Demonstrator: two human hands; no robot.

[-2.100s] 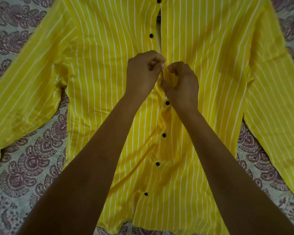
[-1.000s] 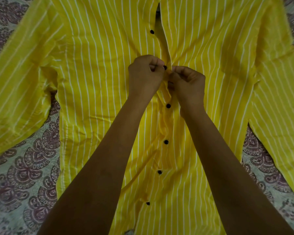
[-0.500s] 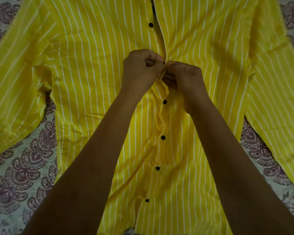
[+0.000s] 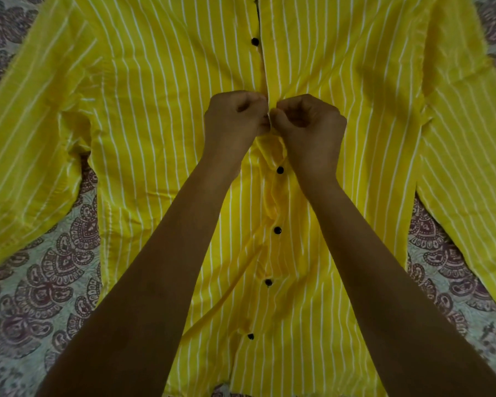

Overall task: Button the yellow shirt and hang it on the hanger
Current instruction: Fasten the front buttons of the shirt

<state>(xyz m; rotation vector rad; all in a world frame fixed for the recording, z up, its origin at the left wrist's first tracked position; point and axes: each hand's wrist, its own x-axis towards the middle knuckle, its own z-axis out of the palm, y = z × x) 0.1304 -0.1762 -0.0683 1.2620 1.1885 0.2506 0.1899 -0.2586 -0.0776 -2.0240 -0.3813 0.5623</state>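
A yellow shirt [image 4: 161,116] with thin white stripes lies face up and spread flat, its sleeves stretched out to both sides. Small black buttons run down the middle; several below my hands are fastened, like the one at the placket [image 4: 280,169]. One button [image 4: 254,41] above my hands sits beside the open front edge. My left hand [image 4: 234,121] and my right hand [image 4: 309,124] meet knuckle to knuckle on the placket, each pinching an edge of the fabric. The button between my fingers is hidden. No hanger is in view.
The shirt rests on a bedsheet [image 4: 40,282] with a purple paisley print, visible at the lower left, the lower right [image 4: 441,267] and the upper corners. My forearms cross the lower half of the shirt.
My hands have stayed pinched together on the placket, with small finger shifts. The black button glimpsed at my left fingertips a second ago is now hidden. The view has drifted slightly.
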